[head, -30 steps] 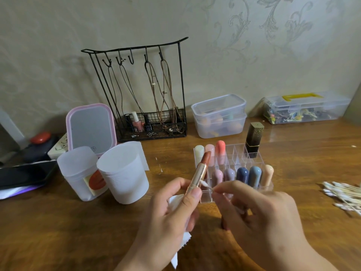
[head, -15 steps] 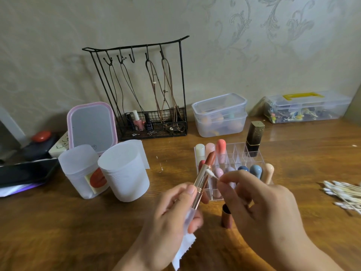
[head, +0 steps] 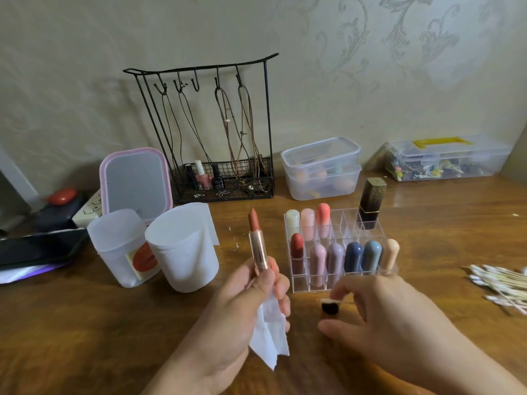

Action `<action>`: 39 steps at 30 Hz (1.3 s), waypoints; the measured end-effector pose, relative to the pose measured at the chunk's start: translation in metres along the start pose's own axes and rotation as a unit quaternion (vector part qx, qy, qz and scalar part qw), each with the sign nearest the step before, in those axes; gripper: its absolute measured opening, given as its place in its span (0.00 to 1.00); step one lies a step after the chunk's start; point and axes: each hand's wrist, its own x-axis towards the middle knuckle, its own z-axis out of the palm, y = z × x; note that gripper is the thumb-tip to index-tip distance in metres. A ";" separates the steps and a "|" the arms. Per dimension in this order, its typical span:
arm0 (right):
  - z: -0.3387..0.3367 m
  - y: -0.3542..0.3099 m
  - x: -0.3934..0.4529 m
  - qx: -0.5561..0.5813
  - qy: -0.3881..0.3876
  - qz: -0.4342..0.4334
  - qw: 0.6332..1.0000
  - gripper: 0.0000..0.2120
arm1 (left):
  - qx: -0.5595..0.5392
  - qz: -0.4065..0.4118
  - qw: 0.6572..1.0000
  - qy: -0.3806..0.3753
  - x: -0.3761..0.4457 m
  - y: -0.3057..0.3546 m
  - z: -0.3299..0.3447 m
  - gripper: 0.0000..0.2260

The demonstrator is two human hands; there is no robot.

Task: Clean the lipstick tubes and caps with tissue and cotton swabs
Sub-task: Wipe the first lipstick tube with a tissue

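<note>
My left hand point(head: 245, 303) holds a rose-gold lipstick tube point(head: 258, 246) upright, its brown-red bullet extended, with a white tissue point(head: 269, 334) tucked in the palm. My right hand point(head: 393, 323) is low over the table, pinching a cotton swab point(head: 342, 300) whose blurred white tip lies across the mouth of the lipstick cap point(head: 330, 308). The cap stands on the table between thumb and forefinger. Behind it, a clear acrylic organiser point(head: 346, 223) holds several pastel lipsticks and a black-and-gold one point(head: 372, 202).
A pile of cotton swabs point(head: 499, 283) lies at the right edge. Two white plastic cups point(head: 182, 252) point(head: 119, 246) stand left of my hands. At the back are a pink mirror point(head: 135, 181), a wire jewellery rack point(head: 222, 132) and clear boxes point(head: 322, 166) point(head: 447, 158).
My right hand left the lipstick and dropped to the cap on the table with the swab. My left hand shifted left and raised the tube upright.
</note>
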 end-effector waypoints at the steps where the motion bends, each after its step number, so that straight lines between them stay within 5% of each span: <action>1: -0.001 -0.001 0.000 0.008 0.009 -0.005 1.000 0.17 | -0.010 -0.006 1.000 -0.006 -0.001 0.001 0.000 0.05; 3: -0.001 0.003 0.000 0.124 0.076 -0.022 0.989 0.10 | -0.027 -0.017 0.999 0.000 -0.001 0.002 0.001 0.08; 6: -0.002 0.001 -0.003 0.489 0.058 -0.089 0.866 0.07 | -0.027 -0.008 1.000 0.011 -0.003 0.003 0.003 0.13; 10: 0.016 -0.009 -0.002 0.574 0.058 -0.133 0.806 0.13 | -0.038 0.007 0.997 -0.066 -0.011 0.006 0.009 0.16; 15: 0.018 0.003 -0.001 0.368 0.124 -0.164 0.907 0.18 | -0.026 0.042 0.998 -0.032 -0.007 0.005 0.006 0.13; 22: 0.004 0.018 0.001 0.207 0.111 -0.183 0.955 0.12 | -0.053 0.052 0.997 0.016 -0.007 0.008 0.003 0.15; 25: 0.006 0.012 -0.001 0.174 0.102 -0.199 0.959 0.07 | -0.024 0.052 0.998 0.008 -0.006 0.007 0.003 0.15; 33: 0.019 0.011 -0.001 0.073 0.153 -0.173 0.970 0.17 | 0.036 0.067 0.997 0.022 -0.008 0.006 0.004 0.16; 36: 0.013 0.009 -0.003 0.117 0.112 -0.194 0.967 0.12 | 0.079 0.081 0.993 0.037 -0.008 0.004 0.005 0.14; 39: 0.013 0.011 -0.001 0.177 0.153 -0.165 0.958 0.07 | 0.101 0.085 0.991 0.031 -0.008 0.005 0.006 0.12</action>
